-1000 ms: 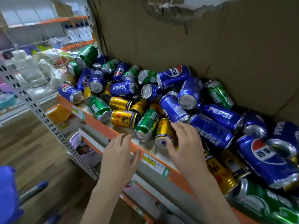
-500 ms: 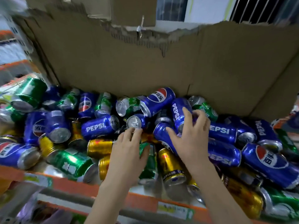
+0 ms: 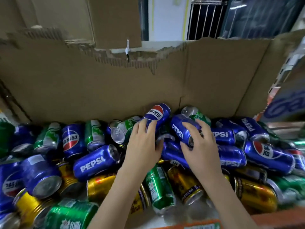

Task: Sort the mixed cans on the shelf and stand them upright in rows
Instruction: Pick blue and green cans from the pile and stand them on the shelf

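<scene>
Head camera shows us both hands deep in the heap of cans lying on their sides on the orange-edged shelf (image 3: 206, 224). Our left hand (image 3: 143, 146) rests on the blue can with the round logo (image 3: 157, 114) at the back, against the torn cardboard wall (image 3: 99, 83), fingers curled over its lower end. Our right hand (image 3: 200, 146) grips the blue Pepsi can (image 3: 179, 131) just beside it, fingers wrapped over the top and thumb underneath. Gold cans (image 3: 184, 184) and green cans (image 3: 158, 187) lie jumbled nearer us.
</scene>
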The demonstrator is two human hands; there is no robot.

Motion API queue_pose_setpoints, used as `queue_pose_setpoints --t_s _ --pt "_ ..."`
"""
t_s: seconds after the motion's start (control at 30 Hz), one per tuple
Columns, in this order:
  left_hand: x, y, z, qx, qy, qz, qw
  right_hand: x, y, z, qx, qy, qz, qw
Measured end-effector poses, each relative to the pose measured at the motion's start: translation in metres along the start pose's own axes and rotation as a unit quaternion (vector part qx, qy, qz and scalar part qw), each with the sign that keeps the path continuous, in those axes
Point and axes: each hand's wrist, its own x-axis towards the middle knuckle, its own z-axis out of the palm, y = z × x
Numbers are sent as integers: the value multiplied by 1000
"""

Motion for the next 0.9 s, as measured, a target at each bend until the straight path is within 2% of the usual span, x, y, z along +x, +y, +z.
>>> queue_pose_setpoints --t_s 0.13,0.3,0.4,0.6,0.73,0.9 --pt "55 1 3 25 -76 9 997 -13 0 -15 -8 47 21 999" --pt "97 4 12 59 -167 -61 982 -25 1 -28 -13 81 47 996" --pt "101 7 19 70 -183 -89 977 -29 3 -31 -23 93 57 994" --pt "86 16 14 31 -109 -79 990 -37 5 -35 -28 106 74 991" --pt "64 40 -4 -76 -10 -58 995 -37 10 -50 -22 132 70 989" --pt "19 91 -12 -229 102 -34 968 -48 28 -83 -29 164 73 983"
